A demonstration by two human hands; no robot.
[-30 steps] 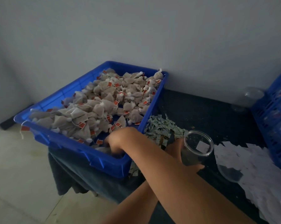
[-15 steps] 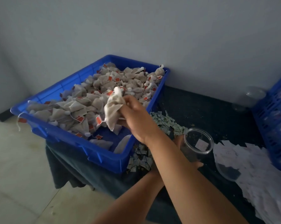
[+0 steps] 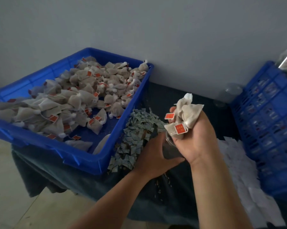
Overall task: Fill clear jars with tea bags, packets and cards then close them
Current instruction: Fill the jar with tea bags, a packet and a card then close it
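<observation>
Tea bags (image 3: pixel 188 111) — bunched in curled right hand (image 3: pixel 197 141), just above clear jar (image 3: pixel 170 151) gripped by left hand (image 3: pixel 153 156). Red tags (image 3: pixel 180 128) — print unreadable. Packets (image 3: pixel 139 129) and blue tray (image 3: pixel 83 157) beside, on counter (image 3: pixel 172 98).

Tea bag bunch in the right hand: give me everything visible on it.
The tea bag bunch is several crumpled off-white fabric-like pouches with brownish filling, white strings and two orange-red paper tags showing. The right hand grips it, pouches sticking up above the grasp. It sits over the mouth of the clear jar held by the left hand; contact with the rim is hidden.
</observation>
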